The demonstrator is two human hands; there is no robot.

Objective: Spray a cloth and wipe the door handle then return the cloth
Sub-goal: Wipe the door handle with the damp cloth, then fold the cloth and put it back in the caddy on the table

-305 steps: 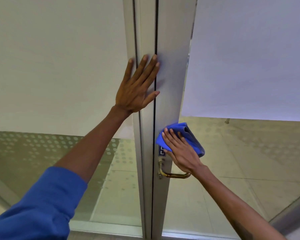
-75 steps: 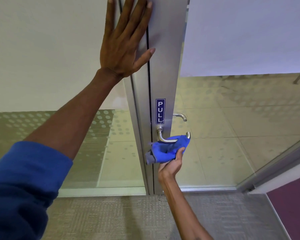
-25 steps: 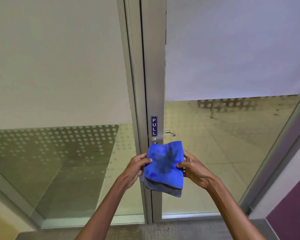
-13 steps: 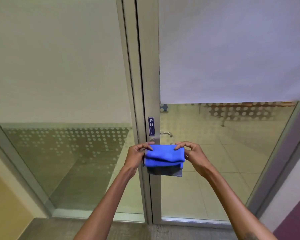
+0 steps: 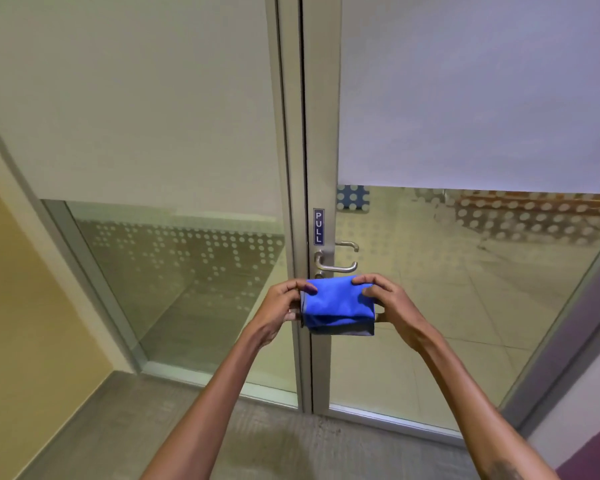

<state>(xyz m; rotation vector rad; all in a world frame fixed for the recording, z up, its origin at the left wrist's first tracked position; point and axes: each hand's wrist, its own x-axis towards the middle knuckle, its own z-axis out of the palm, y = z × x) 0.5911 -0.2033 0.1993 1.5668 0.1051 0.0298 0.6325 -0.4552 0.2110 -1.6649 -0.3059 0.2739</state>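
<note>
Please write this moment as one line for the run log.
both hands hold folded blue cloth | door handle free | door closed

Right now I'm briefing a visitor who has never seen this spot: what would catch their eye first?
The blue cloth, folded and held at centre frame between the left hand and right hand, stands out most. Just above it is the metal handle on the door frame, beneath a blue PULL sign.
</note>
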